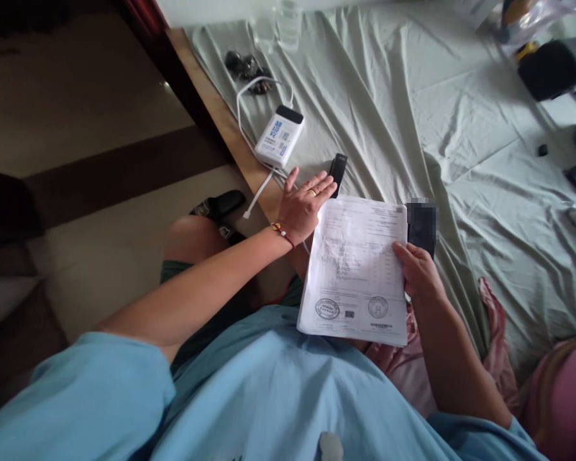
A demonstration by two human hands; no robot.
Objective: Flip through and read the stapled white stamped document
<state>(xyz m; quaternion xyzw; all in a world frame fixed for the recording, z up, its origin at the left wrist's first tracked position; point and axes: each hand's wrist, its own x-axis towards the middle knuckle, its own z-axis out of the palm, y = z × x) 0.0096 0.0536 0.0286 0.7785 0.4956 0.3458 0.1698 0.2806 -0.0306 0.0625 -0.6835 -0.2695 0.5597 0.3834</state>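
My right hand point(420, 269) grips the right edge of a stack of printed papers point(355, 262), thumb on top. The upper sheet bears two round stamps and a small square code near its lower edge. Fingers stretched out, my left hand point(302, 208) is at the upper left corner of the papers. Its fingertips reach the near end of a slim black object point(338, 169) lying on the cloth; whether they touch it, I cannot tell. Just beyond that hand rests a white box-shaped device point(281, 137) with a black end and white cables. A dark, partly blurred-out phone-like object point(422, 224) shows behind the papers.
A pale green sheet point(374, 109) with folds covers the surface, edged by a wooden border point(206, 77) on the left. Dark round items point(248, 69) and a clear container point(288, 25) are at the back. A black case point(550, 69) lies far right. Slippers point(223, 205) are on the floor.
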